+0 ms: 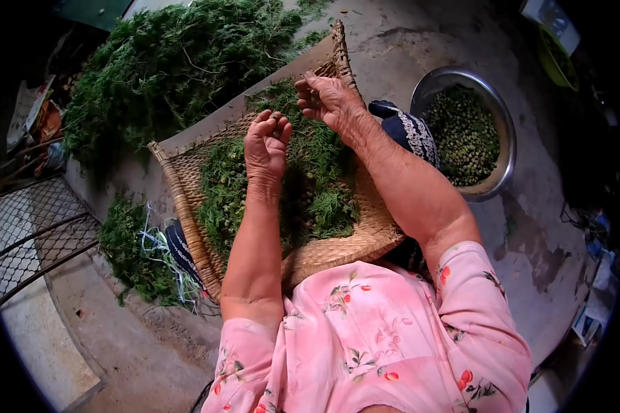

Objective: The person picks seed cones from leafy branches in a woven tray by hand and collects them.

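A woven basket tray (186,179) with a raised rim lies in front of me, bearing green feathery sprigs (220,179) and small round seed cones. My left hand (266,148) is above the sprigs, its fingers closed around a small dark seed cone (277,117). To its right, my right hand (332,102) hangs over the tray's far part with fingers curled in. Whatever lies between those fingertips, if anything, I cannot make out. Neither hand touches the other.
A metal basin (510,131) full of small green cones (461,138) stands at the right. Beyond the tray is a large heap of green branches (179,62); a smaller pile (134,248) lies at the left, near a metal mesh frame (38,220). A green container (558,58) is at the upper right.
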{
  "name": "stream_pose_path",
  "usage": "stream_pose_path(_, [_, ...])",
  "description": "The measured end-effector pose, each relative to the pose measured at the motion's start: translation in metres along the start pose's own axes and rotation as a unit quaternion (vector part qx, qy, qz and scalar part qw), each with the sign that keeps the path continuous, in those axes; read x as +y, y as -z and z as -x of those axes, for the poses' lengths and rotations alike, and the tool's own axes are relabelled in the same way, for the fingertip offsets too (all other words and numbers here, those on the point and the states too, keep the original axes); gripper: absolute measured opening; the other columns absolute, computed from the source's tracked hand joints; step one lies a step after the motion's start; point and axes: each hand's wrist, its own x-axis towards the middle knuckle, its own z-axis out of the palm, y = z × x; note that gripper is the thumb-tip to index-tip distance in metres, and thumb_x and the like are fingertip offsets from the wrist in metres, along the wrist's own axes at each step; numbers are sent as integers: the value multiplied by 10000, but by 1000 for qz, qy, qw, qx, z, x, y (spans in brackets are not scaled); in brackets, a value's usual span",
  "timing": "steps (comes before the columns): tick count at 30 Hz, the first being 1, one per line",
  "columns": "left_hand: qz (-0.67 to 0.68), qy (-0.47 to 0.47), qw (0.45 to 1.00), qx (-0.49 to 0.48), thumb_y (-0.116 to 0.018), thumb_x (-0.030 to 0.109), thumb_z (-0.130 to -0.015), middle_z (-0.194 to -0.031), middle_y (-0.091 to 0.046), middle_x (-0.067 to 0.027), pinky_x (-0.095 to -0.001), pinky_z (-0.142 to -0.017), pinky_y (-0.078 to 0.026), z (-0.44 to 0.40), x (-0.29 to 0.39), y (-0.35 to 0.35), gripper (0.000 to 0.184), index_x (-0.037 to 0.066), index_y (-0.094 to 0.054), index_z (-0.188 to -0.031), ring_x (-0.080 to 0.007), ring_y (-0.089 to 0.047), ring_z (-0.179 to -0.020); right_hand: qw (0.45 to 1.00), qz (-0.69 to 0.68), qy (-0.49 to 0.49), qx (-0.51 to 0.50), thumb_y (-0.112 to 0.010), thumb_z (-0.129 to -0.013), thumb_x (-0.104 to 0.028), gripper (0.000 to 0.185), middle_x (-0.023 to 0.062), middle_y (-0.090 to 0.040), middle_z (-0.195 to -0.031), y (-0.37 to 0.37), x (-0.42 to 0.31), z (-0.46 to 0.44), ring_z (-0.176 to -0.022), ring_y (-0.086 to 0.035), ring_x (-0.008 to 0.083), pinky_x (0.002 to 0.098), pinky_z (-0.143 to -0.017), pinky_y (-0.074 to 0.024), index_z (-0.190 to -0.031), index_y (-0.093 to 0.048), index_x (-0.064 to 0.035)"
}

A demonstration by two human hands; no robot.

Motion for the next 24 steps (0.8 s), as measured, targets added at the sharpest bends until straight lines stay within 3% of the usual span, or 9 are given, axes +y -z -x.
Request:
stream_pose_path(2, [78,17,996,-38,-543,117,-850,-898,-606,-127,-397,-805,-510,0,9,-7,132,14,-582,-922,-254,-592,-841,1000,9,-10,4,-462,-915,-339,335,51,-582,-771,-1,2,-1,-632,-554,151,287,-505,-471,-893,-602,-36])
stream_pose_path(6, [57,-29,997,-29,-552,238,-876,-955,-608,-126,-386,-865,-463,11,9,-45,234,15,-609,-918,-248,-573,-903,999,0,-45,-22,-442,-915,-401,387,54,-584,-778,-5,3,2,-645,-546,161,305,-523,-474,-880,-607,-53])
stream_pose_path(9, [-47,-99,988,-112,-510,425,-880,-1004,-615,-98,-331,-885,-401,13,1,-59,425,27,-616,-984,-222,-530,-1001,995,-64,-73,-28,-427,-908,-452,401,41,-536,-725,-8,4,2,-646,-511,156,317,-536,-449,-865,-560,-76])
stream_pose_path(16, [-58,-141,981,-118,-493,401,-893,-1054,-617,-100,-333,-891,-419,25,11,-67,394,43,-616,-1001,-214,-560,-1000,994,-42,-85,-55,-422,-902,-487,432,30,-518,-715,-6,-2,4,-607,-505,134,278,-474,-428,-881,-541,-73])
stream_pose_path(18, [-77,-143,981,-102,-512,369,-891,-1032,-622,-115,-347,-873,-444,33,21,-63,354,43,-616,-983,-217,-573,-996,989,-50,-86,-110,-419,-906,-481,434,26,-518,-704,-6,-5,6,-572,-498,118,239,-432,-406,-883,-540,-65])
stream_pose_path(19, [-108,-147,982,-51,-553,306,-884,-913,-638,-82,-295,-732,-489,42,23,-63,286,35,-615,-954,-163,-605,-847,991,-45,-78,-95,-408,-915,-467,432,18,-516,-689,-6,-7,10,-558,-494,107,216,-414,-386,-878,-543,-58])
stream_pose_path(20, [-109,-145,982,-47,-553,306,-884,-913,-638,-82,-295,-732,-489,46,22,-51,286,35,-615,-954,-163,-605,-847,987,-66,-79,-121,-513,-879,-428,379,21,-540,-713,1,-3,2,-566,-524,117,231,-433,-433,-886,-593,-58])
stream_pose_path(22, [-446,-84,888,-72,-561,270,-872,-813,-613,-31,-236,-641,-471,48,22,-21,275,12,-586,-965,-107,-559,-708,990,-67,-63,-105,-523,-886,-393,345,18,-543,-721,1,1,-2,-575,-519,118,234,-449,-435,-881,-591,-55])
stream_pose_path(24, [-545,-31,833,-91,-631,125,-787,-706,-585,-5,-249,-527,-441,58,6,-10,70,64,-612,-815,-94,-517,-596,993,-52,-57,-93,-526,-889,-376,329,15,-542,-723,-1,1,1,-581,-516,116,235,-458,-433,-878,-589,-53])
